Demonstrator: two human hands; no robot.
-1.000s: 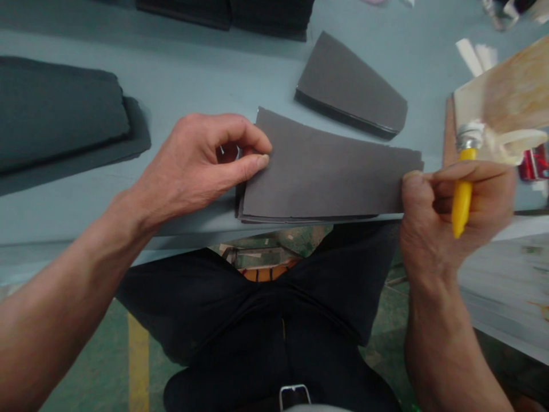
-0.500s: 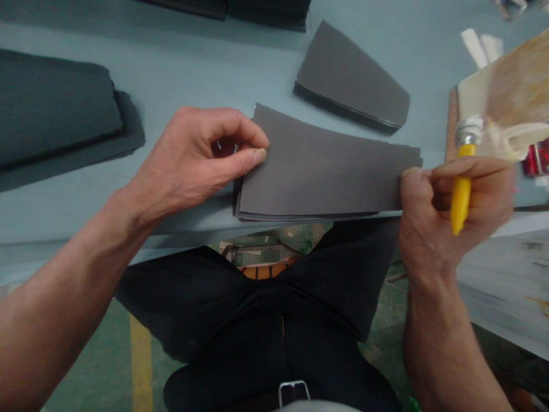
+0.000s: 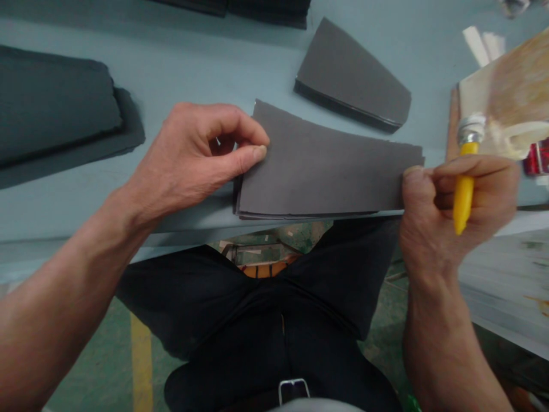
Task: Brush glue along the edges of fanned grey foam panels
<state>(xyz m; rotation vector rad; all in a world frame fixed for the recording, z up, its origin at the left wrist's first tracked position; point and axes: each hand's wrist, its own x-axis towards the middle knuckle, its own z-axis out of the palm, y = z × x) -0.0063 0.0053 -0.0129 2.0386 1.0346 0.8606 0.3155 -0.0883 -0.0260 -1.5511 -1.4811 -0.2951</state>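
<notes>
Holding grey sheet (image 3: pixel 326 171) lengthwise between 2 thumbs, pinching wide end with left hand (image 3: pixel 195 153), narrow end with right hand (image 3: pixel 440 214) also clasping yellow-handled tool (image 3: pixel 464 191).

Left hand (image 3: pixel 193 154) pinching, right hand (image 3: pixel 437 229) curled, both forearms (image 3: pixel 81 286) bare

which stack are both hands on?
The near grey stack: left hand at its wide end, right hand at its narrow end. Neither touches the rear grey stack, left stack or black stacks.
</notes>
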